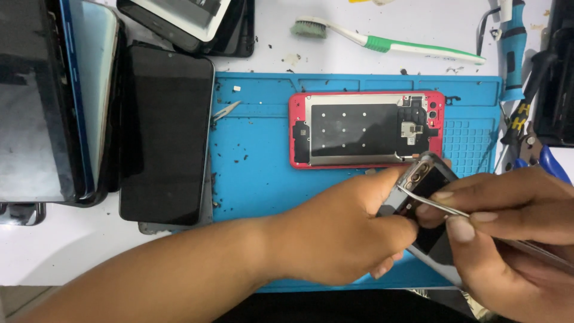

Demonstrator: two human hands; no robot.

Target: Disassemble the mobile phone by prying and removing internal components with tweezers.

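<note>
Your left hand (341,233) clamped around grey phone (430,203), tilted above near edge of blue mat (257,155). Your right hand (508,233) pinched shut on tweezers (439,205); tips touch phone's upper end, by camera cutout. Step in hand, by judgement: picking small part from phone's top. Next move calls for steady grip, light pull. Beyond your fingers: red phone frame (366,128), opened, flat on mat. Left of left forearm: black screens (164,131). Far above hands: toothbrush (388,42), green-white. No packages, labels or signs legible.
</note>
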